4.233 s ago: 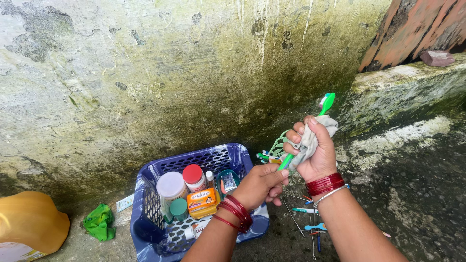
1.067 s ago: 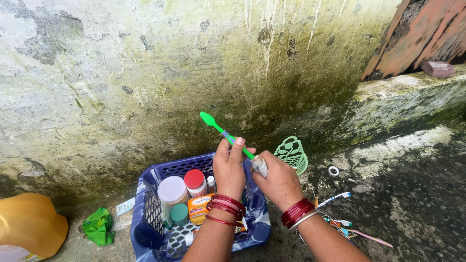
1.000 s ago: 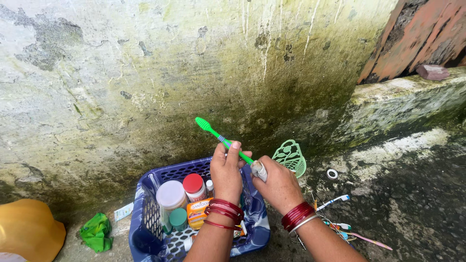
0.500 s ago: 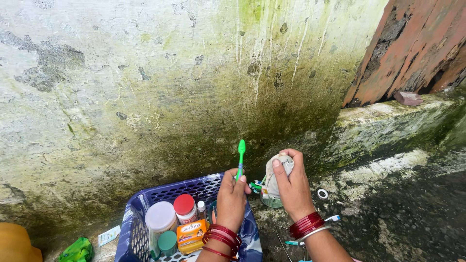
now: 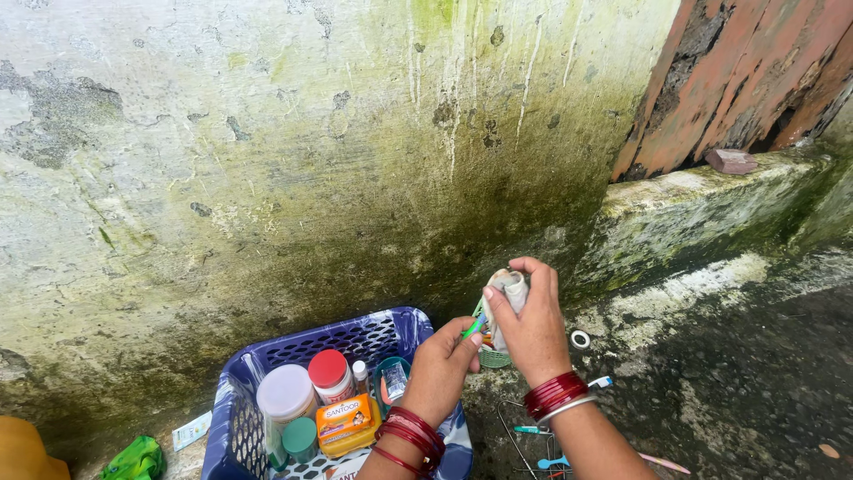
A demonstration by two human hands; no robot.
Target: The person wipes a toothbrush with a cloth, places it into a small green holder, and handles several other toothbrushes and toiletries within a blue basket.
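Your left hand [image 5: 442, 369] is closed around a green toothbrush [image 5: 473, 326]; only a short length of the handle shows above your fingers, pointing up and to the right toward your other hand. Your right hand [image 5: 530, 324] is closed on a bunched grey-white cloth [image 5: 510, 286], which sticks out above your thumb and fingers. Both hands are raised close together, the visible end of the toothbrush just beside the cloth; whether they touch cannot be told. Red bangles sit on both wrists, with a thin silver one on the right.

Below your left hand stands a blue perforated plastic basket [image 5: 364, 336], set on the ground against a stained, mossy wall [image 5: 293, 160]. Inside it are a white-lidded jar [image 5: 286, 392], a red-lidded jar [image 5: 330, 373], a small green-capped container [image 5: 300, 437] and an orange soap box [image 5: 348, 420].

Partly hidden behind your right hand is a small green openwork holder [image 5: 491, 357]. On the dark wet ground [image 5: 729, 382] near your right forearm lie several more toothbrushes [image 5: 553, 462] and thin wires. A small white ring [image 5: 580, 339] lies just right of your right hand. At the lower left corner are a crumpled green wrapper [image 5: 135, 459] and an edge of an orange container [image 5: 19, 452].
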